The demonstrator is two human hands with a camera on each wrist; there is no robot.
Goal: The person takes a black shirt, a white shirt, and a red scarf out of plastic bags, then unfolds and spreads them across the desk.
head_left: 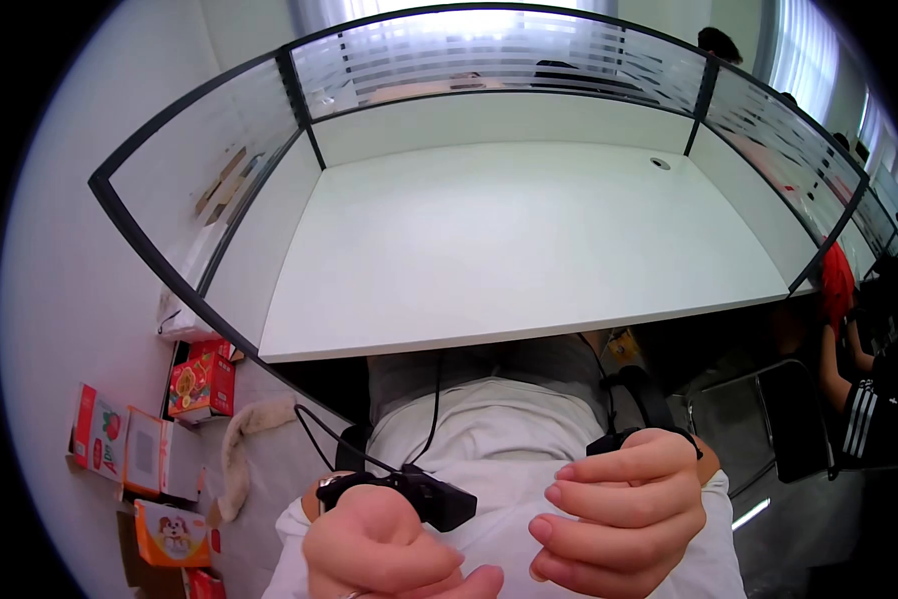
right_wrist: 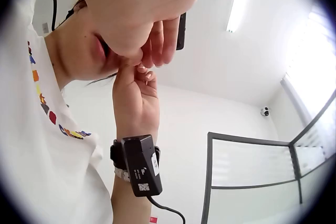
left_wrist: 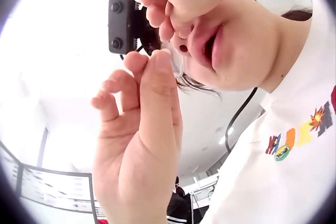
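Two bare hands, raised before a white T-shirt [head_left: 499, 424].
Left hand [head_left: 374, 544], lower centre-left: fingers bent, grip undeterminable; black wrist camera [head_left: 449, 504] beside it, on the wrist. Right hand [head_left: 634, 514], lower right: fingers loosely curved, apart from the left. White desk [head_left: 529, 240]: upper centre.

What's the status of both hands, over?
Left hand raised, fingers loosely curled. Right hand likewise. No held object visible. Black cable near left wrist; white desk beyond.
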